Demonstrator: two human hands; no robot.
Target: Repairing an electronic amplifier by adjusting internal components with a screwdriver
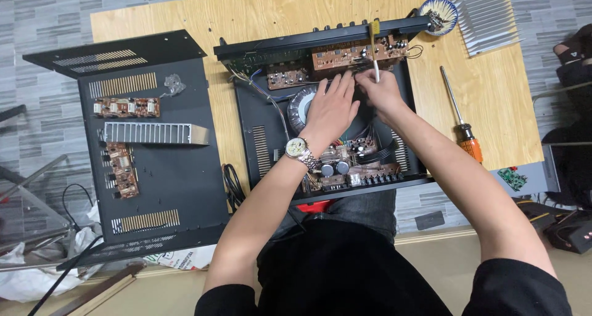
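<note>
Head view: one open amplifier case (259, 137) is lying on a wooden table (481, 106), with both hands working inside it.

The left hand (332, 106) is resting palm down over one round grey transformer (301, 106), its fingers (345, 82) stretched flat toward the rear circuit board (351, 54); they are closing on nothing that can be seen. One metal wristwatch (297, 148) is sitting on the left wrist.

The right hand (381, 89) is lying just beside the left, its fingers curled around one white-shafted tool (375, 66) with a yellow top, standing nearly upright against the rear circuit board. What the tool tip is touching cannot be told.

One black cover panel (160, 186) is lying left of the case. It is carrying two small brown circuit boards, one (126, 107) near its top and one (122, 168) lower down, with one long finned heat sink (154, 133) between them.

One second finned heat sink (487, 17) is lying at the table's far right corner, next to one patterned bowl (439, 14). One orange-handled screwdriver (459, 122) is lying right of the case, well apart from both hands. One small green circuit board (512, 178) is lying near the table's right edge.
</note>
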